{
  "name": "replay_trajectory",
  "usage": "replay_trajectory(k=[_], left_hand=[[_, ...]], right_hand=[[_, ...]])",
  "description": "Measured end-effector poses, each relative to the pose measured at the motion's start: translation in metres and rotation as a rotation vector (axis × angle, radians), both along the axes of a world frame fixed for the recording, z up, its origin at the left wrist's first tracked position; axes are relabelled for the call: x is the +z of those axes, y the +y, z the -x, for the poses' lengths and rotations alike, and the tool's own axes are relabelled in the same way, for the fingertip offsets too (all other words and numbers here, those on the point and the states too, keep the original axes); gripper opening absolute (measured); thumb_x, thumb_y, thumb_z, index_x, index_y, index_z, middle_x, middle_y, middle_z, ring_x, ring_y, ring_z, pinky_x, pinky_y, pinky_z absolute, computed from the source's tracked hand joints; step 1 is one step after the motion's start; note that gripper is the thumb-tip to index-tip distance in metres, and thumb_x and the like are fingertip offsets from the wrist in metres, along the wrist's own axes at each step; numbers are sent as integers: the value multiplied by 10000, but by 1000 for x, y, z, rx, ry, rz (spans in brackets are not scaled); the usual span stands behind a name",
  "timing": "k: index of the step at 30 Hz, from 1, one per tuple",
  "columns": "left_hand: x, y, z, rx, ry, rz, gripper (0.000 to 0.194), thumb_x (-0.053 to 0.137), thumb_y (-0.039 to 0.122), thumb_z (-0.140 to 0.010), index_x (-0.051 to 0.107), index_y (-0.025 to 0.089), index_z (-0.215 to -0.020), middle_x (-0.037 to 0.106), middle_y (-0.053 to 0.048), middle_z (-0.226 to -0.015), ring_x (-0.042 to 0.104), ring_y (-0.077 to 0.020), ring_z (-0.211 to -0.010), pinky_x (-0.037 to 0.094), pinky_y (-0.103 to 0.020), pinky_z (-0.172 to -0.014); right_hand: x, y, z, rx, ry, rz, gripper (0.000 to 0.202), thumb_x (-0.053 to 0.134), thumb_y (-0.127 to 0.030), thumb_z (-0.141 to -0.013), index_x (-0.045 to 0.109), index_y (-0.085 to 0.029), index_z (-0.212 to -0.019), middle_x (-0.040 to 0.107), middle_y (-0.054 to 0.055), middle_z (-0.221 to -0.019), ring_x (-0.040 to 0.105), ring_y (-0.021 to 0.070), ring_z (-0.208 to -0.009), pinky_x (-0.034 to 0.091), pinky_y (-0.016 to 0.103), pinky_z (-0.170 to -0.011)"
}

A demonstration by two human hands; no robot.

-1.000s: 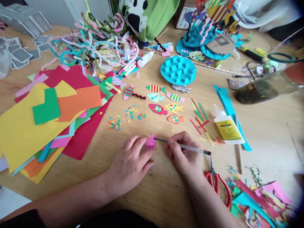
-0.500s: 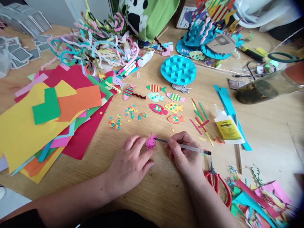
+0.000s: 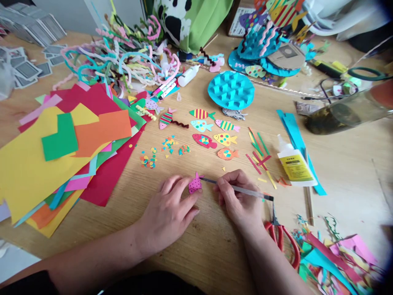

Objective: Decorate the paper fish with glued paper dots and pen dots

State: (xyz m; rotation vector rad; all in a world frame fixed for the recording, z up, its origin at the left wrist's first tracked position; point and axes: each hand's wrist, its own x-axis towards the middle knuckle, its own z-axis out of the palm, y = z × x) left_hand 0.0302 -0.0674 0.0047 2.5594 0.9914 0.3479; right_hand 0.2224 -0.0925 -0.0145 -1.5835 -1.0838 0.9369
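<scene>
A small magenta paper fish [image 3: 194,185] with dark dots lies flat on the table. My left hand [image 3: 172,205] pins it there, index finger and thumb at its edges. In my right hand [image 3: 239,196] is a slim pen [image 3: 250,191] with a clear barrel, pinched between thumb and fingers. Its dark tip meets the fish near the tail. Beyond my hands lie several finished-looking paper fish, among them a yellow dotted fish [image 3: 225,139] and an orange fish [image 3: 227,154]. Little paper confetti [image 3: 149,159] sits in small heaps to the left of them.
Coloured paper sheets [image 3: 27,151] are stacked at left, below tangled pipe cleaners [image 3: 123,61]. A blue disc [image 3: 231,90] stands behind the fish. On the right are a glue bottle [image 3: 296,166], red-handled scissors [image 3: 280,235], paper scraps [image 3: 331,262] and a jar of dark liquid [image 3: 340,110].
The pen tip has shifted very slightly at the fish's tail. Both hands stay in nearly the same place, and the other things have not moved.
</scene>
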Motion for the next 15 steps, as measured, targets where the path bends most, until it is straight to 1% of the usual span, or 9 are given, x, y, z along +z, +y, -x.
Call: replay_trajectory(k=[8,15], left_hand=[[-1,0,0,5,-3,-6,308,629,218,-876,631,201,-1184,512,-110,-1296,440,-302,-1179,453,-502,-1001],[-1,0,0,2,-6,-5,313,624,220,-880,628,207,-1193,518,-109,-1290,446,-300,-1173,463,-502,-990]], right_hand=[[-1,-1,1,-8,17,-9,190,597,-333,-894,540,-199,-773,612,-21,-590,470,82,-408,341,208,-384],[0,1,1,-13,21,-11,199,602,-336,-893,538,-198,-764,598,-27,-565,464,81,-388,330,202,-365]])
